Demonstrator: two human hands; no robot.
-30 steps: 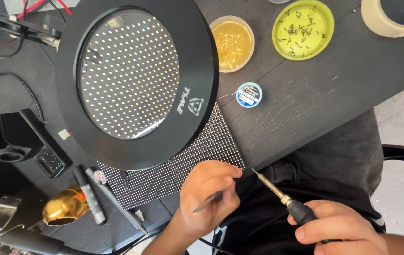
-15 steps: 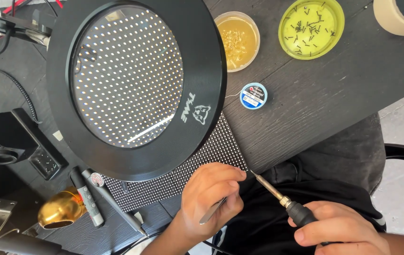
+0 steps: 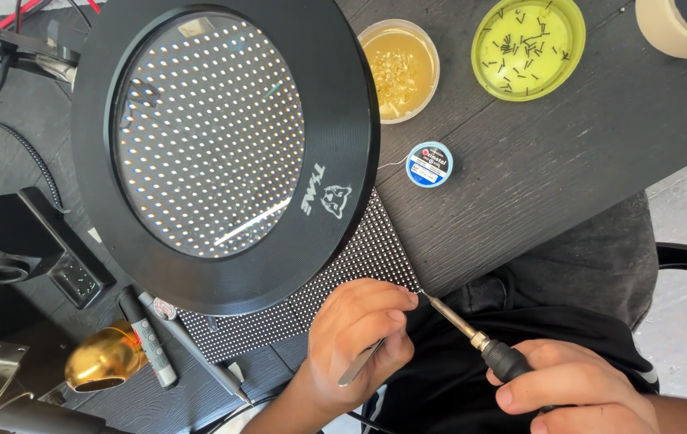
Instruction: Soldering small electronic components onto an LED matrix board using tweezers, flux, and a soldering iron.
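Since the earlier frame my left hand (image 3: 357,337) has shifted right, its fingertips now touching the lower corner of the black dotted LED matrix panel (image 3: 363,257) under the round black magnifier lamp (image 3: 223,145); I see it curled around slim metal tweezers (image 3: 359,363). My right hand (image 3: 580,394) grips the black-handled soldering iron (image 3: 480,344), tip meeting that corner, near the small blue solder-wick spool (image 3: 429,164)

Soldering iron (image 3: 472,337): shiny metal shaft, matt black grip; tweezers (image 3: 362,363) bright steel (smooth); table (image 3: 568,153) dark grained wood.
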